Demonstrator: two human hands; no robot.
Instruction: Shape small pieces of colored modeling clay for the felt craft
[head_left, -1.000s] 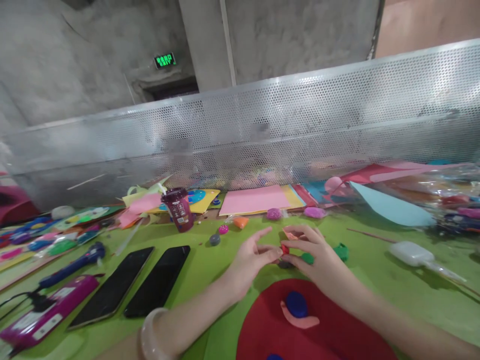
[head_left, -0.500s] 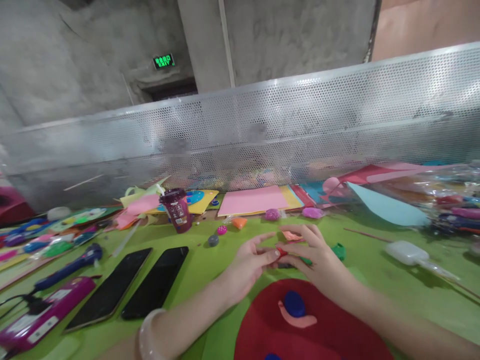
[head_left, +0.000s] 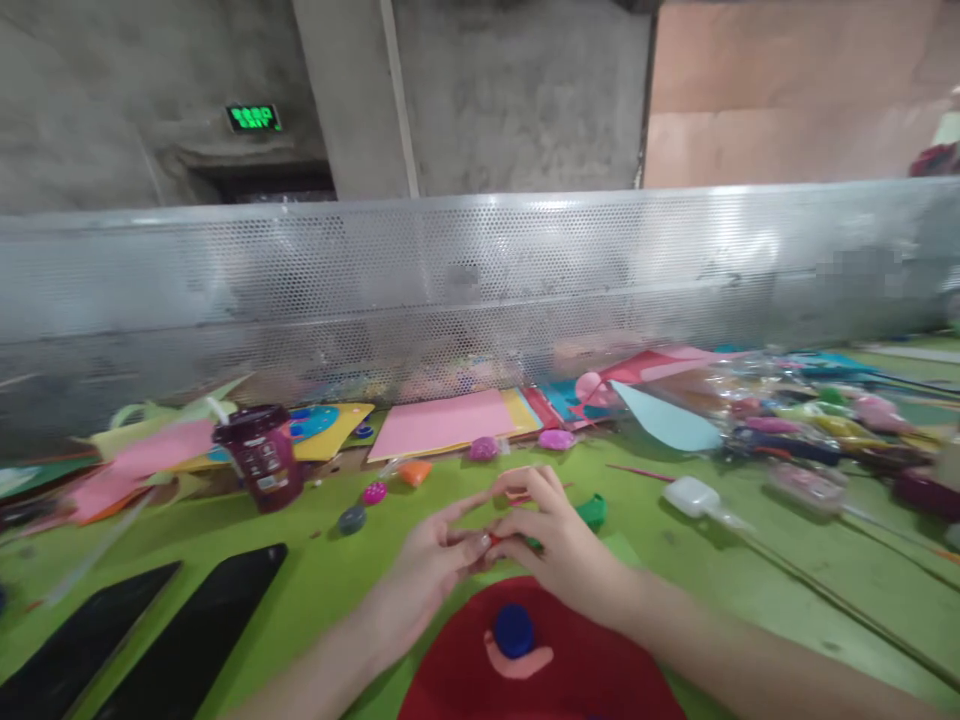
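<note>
My left hand and my right hand meet above the green table, fingertips together. Pinched between them is a small bit of red clay, mostly covered by the fingers. Just below the hands lies a dark red round sheet. It bears a blue disc with a curved pink clay strip along its lower edge. A green clay lump sits beyond my right hand, partly hidden by it.
Two black phones lie at the left. A purple cup with a straw stands behind them. Pink paper, clay packets and a light blue paper piece line the back. A white packet lies right, before a perforated metal panel.
The view has swung to the right, so the scene sits further left in it. Both hands stay together around the red clay, with slight finger movement.
</note>
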